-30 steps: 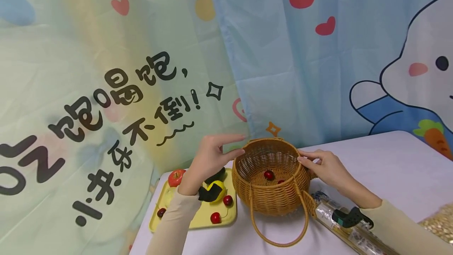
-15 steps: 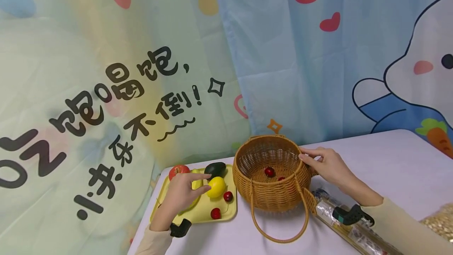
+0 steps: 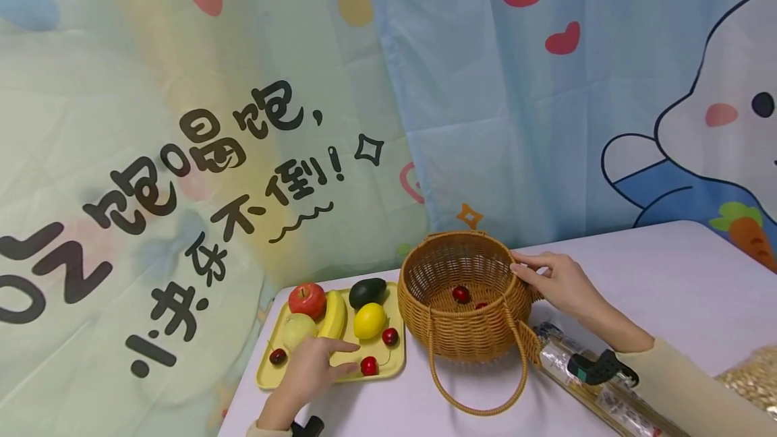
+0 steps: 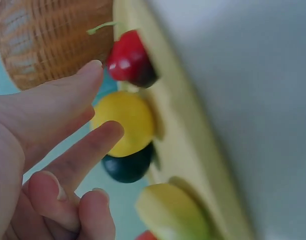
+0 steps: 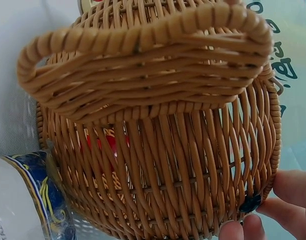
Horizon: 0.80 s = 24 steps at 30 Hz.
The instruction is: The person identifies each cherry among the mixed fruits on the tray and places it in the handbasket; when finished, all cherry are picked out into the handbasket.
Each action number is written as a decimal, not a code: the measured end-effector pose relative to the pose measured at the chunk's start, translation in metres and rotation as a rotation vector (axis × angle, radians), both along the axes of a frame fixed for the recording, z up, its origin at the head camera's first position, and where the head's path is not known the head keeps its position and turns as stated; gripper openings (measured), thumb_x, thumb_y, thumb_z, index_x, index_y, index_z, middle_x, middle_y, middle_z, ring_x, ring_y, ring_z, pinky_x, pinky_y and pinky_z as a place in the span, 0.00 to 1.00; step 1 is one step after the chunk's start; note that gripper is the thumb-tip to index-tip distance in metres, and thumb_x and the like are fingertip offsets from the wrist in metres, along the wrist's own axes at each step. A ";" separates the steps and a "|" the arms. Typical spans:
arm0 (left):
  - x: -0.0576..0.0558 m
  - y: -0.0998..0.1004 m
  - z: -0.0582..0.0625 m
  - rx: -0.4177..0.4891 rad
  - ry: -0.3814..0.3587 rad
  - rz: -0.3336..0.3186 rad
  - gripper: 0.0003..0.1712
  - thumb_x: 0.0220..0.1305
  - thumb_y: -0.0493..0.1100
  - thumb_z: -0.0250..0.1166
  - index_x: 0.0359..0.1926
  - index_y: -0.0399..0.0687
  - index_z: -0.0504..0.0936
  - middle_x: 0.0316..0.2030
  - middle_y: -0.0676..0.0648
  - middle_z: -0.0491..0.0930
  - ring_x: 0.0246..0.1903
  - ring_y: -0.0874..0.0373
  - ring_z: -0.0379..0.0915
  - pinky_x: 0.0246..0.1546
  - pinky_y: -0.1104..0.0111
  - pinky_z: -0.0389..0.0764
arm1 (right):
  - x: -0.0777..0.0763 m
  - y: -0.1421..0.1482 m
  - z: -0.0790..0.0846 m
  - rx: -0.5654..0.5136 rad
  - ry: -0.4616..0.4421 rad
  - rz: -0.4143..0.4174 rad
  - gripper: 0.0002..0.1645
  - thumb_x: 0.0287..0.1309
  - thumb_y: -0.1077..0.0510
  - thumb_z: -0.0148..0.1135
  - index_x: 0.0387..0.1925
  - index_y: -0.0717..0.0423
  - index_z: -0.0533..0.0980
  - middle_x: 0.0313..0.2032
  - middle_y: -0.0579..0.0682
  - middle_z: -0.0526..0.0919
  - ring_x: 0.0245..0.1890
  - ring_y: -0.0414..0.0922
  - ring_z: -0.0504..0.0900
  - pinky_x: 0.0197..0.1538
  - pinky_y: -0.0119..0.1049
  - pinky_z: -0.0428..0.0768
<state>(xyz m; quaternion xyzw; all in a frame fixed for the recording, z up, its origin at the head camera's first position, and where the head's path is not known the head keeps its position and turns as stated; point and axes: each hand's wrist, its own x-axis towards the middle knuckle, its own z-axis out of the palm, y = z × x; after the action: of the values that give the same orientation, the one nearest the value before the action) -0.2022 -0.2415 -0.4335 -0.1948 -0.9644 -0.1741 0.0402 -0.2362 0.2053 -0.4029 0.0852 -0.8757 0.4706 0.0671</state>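
Note:
My left hand [image 3: 308, 371] reaches over the front of a yellow tray [image 3: 393, 297], thumb and index finger apart with nothing between them. Just beyond its fingertips lies a red cherry [image 3: 369, 366] with a stem; the left wrist view shows this cherry [image 4: 129, 59] past the thumb. Another cherry [image 3: 390, 336] and a lemon [image 3: 369, 321] sit farther back. To the right, a brown wicker basket [image 3: 467, 339] stands upright with cherries [image 3: 461, 295] inside. My right hand [image 3: 564, 286] pinches the basket's right rim between thumb and fingers.
Also on the tray are an apple [image 3: 307, 300], a banana [image 3: 332, 317], a dark green avocado [image 3: 367, 293], a pale green round fruit [image 3: 297, 330] and a third cherry [image 3: 277, 357]. A clear-wrapped package [image 3: 570, 366] lies under my right forearm. The basket's handle [image 3: 476, 412] hangs toward me.
My left hand has gone from the basket's left rim leftward and down to the tray's front, uncovering the fruit behind. The right hand keeps its place at the rim.

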 end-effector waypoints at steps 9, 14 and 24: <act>-0.002 0.008 -0.020 -0.001 0.012 -0.036 0.18 0.56 0.53 0.78 0.46 0.53 0.92 0.42 0.55 0.92 0.45 0.58 0.88 0.43 0.65 0.86 | 0.000 0.001 0.000 -0.003 -0.003 0.000 0.32 0.73 0.42 0.58 0.69 0.56 0.74 0.63 0.69 0.76 0.25 0.45 0.78 0.24 0.36 0.75; -0.005 0.014 -0.024 -0.009 0.010 -0.053 0.18 0.56 0.52 0.78 0.47 0.54 0.92 0.43 0.55 0.92 0.44 0.59 0.88 0.43 0.66 0.85 | -0.001 0.001 0.000 -0.006 -0.007 -0.001 0.32 0.73 0.41 0.59 0.68 0.56 0.74 0.63 0.69 0.76 0.25 0.44 0.79 0.25 0.36 0.76; -0.004 0.018 -0.024 -0.005 0.013 -0.041 0.17 0.56 0.52 0.78 0.47 0.56 0.92 0.42 0.55 0.91 0.43 0.59 0.88 0.38 0.71 0.83 | 0.000 0.000 -0.001 -0.010 0.017 0.006 0.31 0.73 0.43 0.59 0.68 0.57 0.75 0.61 0.69 0.78 0.19 0.40 0.73 0.21 0.35 0.71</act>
<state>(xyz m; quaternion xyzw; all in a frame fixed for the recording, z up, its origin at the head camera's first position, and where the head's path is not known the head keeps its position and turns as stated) -0.2061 -0.2238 -0.4579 -0.2155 -0.9604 -0.1714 0.0423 -0.2362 0.2049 -0.4036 0.0916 -0.8725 0.4743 0.0735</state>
